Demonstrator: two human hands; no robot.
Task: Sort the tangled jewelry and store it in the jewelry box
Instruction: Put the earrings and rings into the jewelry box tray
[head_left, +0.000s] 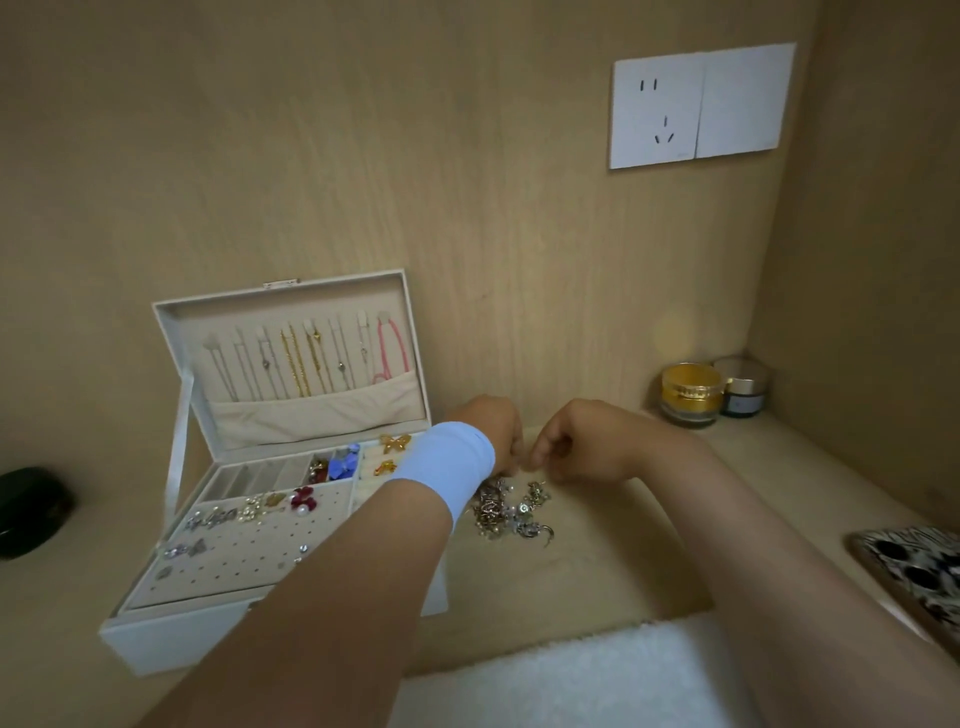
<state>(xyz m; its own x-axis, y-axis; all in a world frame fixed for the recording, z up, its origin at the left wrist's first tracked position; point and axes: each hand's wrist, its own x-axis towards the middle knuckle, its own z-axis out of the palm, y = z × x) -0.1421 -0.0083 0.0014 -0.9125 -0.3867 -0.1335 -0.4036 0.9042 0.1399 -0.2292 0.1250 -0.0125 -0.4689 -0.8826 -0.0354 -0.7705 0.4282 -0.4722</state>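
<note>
Grip: left hand (491, 428) and right hand (574, 441) each pinch the tangled jewelry (511, 512), seemingly teasing one piece free for the jewelry box (171, 636).

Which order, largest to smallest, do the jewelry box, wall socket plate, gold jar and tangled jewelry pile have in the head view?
1. jewelry box
2. wall socket plate
3. tangled jewelry pile and gold jar: they look about alike. The pile is partly hidden and nearer the camera, so I do not rank them.
</note>
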